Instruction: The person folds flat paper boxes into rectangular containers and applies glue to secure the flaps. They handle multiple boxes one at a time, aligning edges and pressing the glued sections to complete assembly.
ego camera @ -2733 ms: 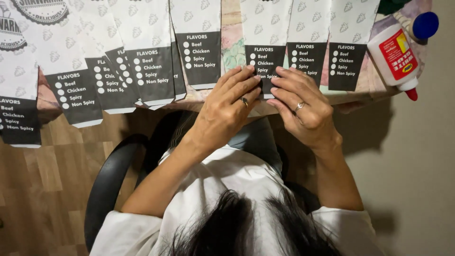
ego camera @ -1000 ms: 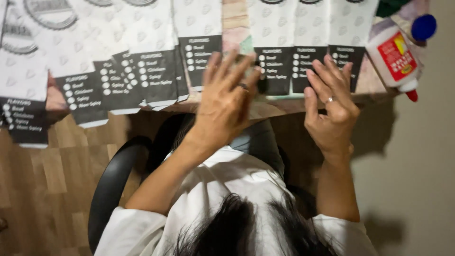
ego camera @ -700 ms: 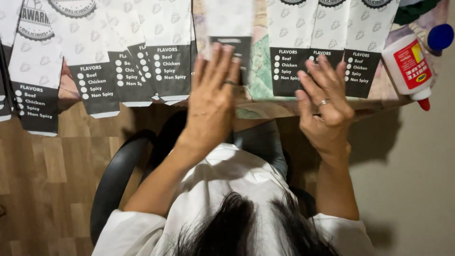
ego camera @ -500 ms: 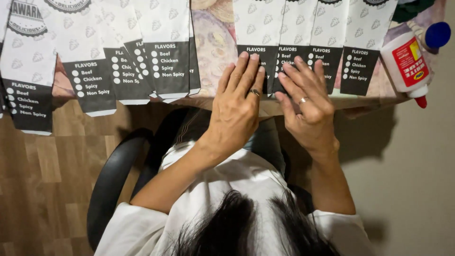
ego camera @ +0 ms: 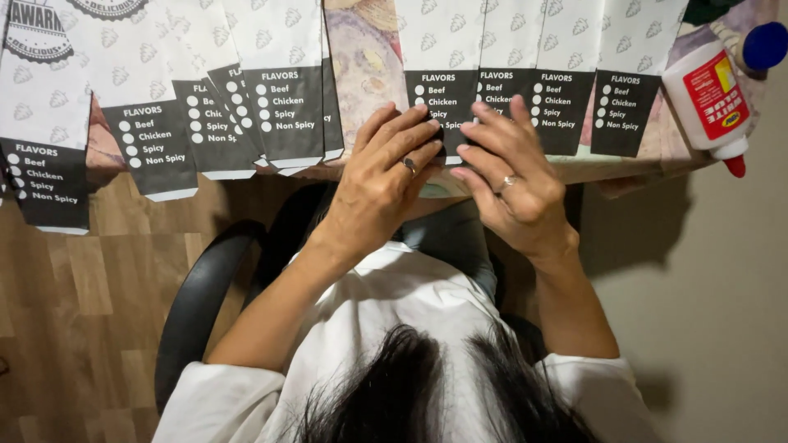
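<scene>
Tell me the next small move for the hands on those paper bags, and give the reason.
Probably press down along the black end of the paper bag under both hands. The left hand and right hand lie fingers-flat on it at the table edge, among a row of like bags, with a glue bottle lying at the right, which suggests a fold being sealed.

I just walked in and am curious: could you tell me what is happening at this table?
A person seated at the table presses both hands on the black lower flap of one white paper bag; the left hand and right hand meet over it. More such bags hang over the table's edge on either side. A white glue bottle lies at the right.
</scene>
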